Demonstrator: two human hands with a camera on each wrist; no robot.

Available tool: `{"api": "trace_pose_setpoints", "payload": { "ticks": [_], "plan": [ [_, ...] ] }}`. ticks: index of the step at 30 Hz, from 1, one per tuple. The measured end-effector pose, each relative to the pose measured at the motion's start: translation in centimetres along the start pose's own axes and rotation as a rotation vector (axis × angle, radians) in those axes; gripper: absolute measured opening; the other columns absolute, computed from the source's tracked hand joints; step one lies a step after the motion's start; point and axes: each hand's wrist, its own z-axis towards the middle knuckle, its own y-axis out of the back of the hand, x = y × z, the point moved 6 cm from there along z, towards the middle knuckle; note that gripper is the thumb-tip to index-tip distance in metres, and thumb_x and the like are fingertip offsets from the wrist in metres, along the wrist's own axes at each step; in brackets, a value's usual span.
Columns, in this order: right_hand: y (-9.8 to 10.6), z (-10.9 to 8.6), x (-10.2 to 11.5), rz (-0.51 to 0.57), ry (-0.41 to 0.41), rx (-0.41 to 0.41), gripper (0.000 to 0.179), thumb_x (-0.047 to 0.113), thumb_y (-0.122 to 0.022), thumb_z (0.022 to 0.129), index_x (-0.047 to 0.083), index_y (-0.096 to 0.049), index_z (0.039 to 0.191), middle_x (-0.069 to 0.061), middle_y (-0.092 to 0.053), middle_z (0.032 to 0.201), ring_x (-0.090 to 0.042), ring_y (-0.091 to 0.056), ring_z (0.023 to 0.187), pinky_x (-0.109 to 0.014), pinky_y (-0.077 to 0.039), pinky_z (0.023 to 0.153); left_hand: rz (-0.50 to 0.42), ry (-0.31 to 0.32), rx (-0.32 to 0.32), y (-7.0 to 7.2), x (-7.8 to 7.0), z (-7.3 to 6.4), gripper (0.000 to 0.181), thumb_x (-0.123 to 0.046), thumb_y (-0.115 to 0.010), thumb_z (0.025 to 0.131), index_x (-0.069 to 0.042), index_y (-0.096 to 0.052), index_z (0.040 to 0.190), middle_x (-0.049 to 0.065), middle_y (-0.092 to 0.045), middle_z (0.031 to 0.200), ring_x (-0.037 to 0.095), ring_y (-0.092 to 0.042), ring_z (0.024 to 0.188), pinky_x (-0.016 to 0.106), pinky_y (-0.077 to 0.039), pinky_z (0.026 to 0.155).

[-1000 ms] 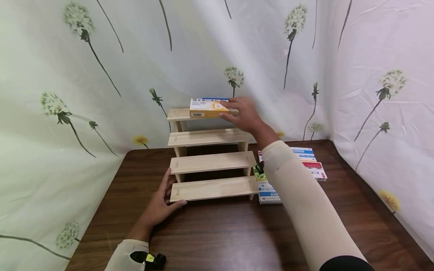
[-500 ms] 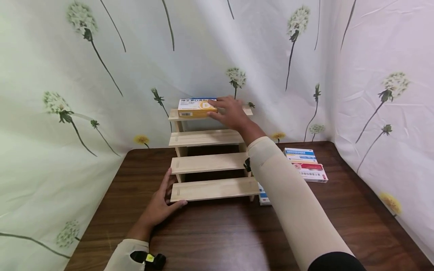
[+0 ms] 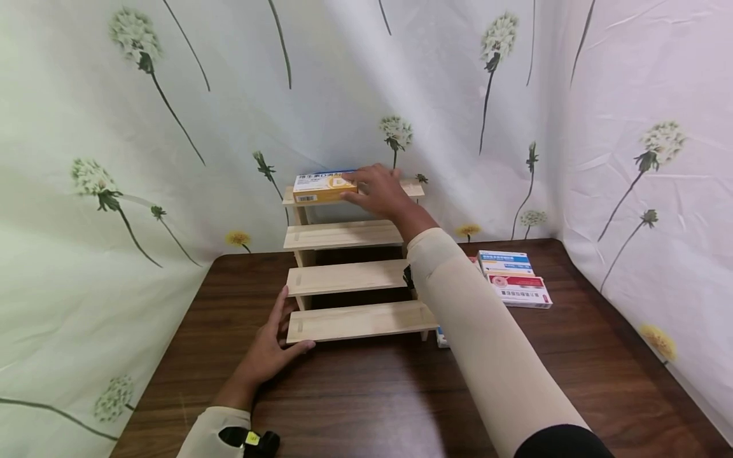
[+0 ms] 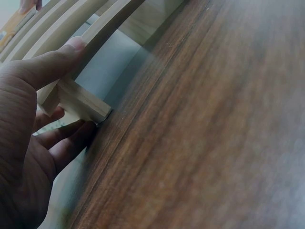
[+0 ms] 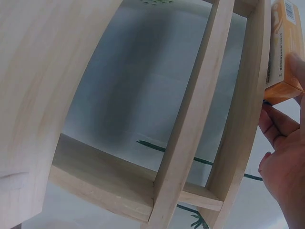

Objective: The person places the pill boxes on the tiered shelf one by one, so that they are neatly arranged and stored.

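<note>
A four-step wooden display rack (image 3: 349,278) stands on the table against the patterned backdrop. On the left part of its top step lies a white and orange medicine box (image 3: 314,187), its long side facing front. My right hand (image 3: 379,192) pinches the box's right end, thumb in front. In the right wrist view the box's orange end (image 5: 284,90) shows beside the step, with fingers around it. My left hand (image 3: 266,354) grips the left end of the bottom step, its thumb on the front edge. The left wrist view shows the other fingers behind the support leg (image 4: 88,101).
Right of the rack, a blue and white box (image 3: 506,261) and a red and white box (image 3: 520,291) lie on the dark wood table (image 3: 355,394). Further boxes are mostly hidden under my right forearm. Flower-printed cloth (image 3: 343,114) encloses the table.
My right hand has moved left along the top step with the medicine box, bringing it close to the step's left end. My left hand has stayed on the bottom step.
</note>
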Motion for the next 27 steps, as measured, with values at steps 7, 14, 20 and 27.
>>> {"api": "trace_pose_setpoints", "payload": {
  "ticks": [7, 14, 20, 27],
  "plan": [
    [-0.36, 0.26, 0.23, -0.016, -0.007, -0.001, 0.053, 0.048, -0.069, 0.108, 0.026, -0.063, 0.156, -0.002, -0.074, 0.142, -0.026, -0.058, 0.136, -0.059, -0.029, 0.11, 0.003, 0.013, -0.001, -0.01, 0.2, -0.03, 0.128, -0.02, -0.09, 0.094, -0.038, 0.005, 0.177, 0.032, -0.041, 0.169, 0.054, -0.058, 0.143, 0.044, -0.064, 0.093],
    [-0.45, 0.39, 0.5, -0.073, -0.032, 0.028, 0.055, 0.052, -0.066, 0.108, 0.029, -0.06, 0.158, 0.001, -0.068, 0.153, -0.026, -0.056, 0.132, -0.052, -0.028, 0.103, 0.002, 0.027, -0.007, 0.1, 0.31, -0.04, 0.128, -0.021, -0.091, 0.094, -0.036, 0.005, 0.177, 0.031, -0.039, 0.171, 0.054, -0.057, 0.145, 0.045, -0.063, 0.094],
    [-0.43, 0.43, 0.6, -0.06, -0.047, 0.025, 0.056, 0.052, -0.068, 0.107, 0.03, -0.06, 0.158, 0.0, -0.075, 0.14, -0.025, -0.055, 0.125, -0.048, -0.025, 0.098, 0.012, 0.028, -0.008, 0.08, 0.35, -0.06, 0.128, -0.022, -0.091, 0.094, -0.035, 0.005, 0.177, 0.031, -0.039, 0.171, 0.055, -0.056, 0.145, 0.048, -0.063, 0.094],
    [-0.46, 0.39, 0.49, -0.065, -0.062, 0.034, 0.057, 0.053, -0.068, 0.107, 0.031, -0.059, 0.159, -0.001, -0.078, 0.133, -0.025, -0.054, 0.126, -0.048, -0.024, 0.098, 0.012, 0.017, -0.007, 0.04, 0.21, -0.03, 0.128, -0.021, -0.091, 0.094, -0.04, 0.006, 0.176, 0.032, -0.038, 0.171, 0.054, -0.056, 0.145, 0.044, -0.064, 0.093]
  ]
}}
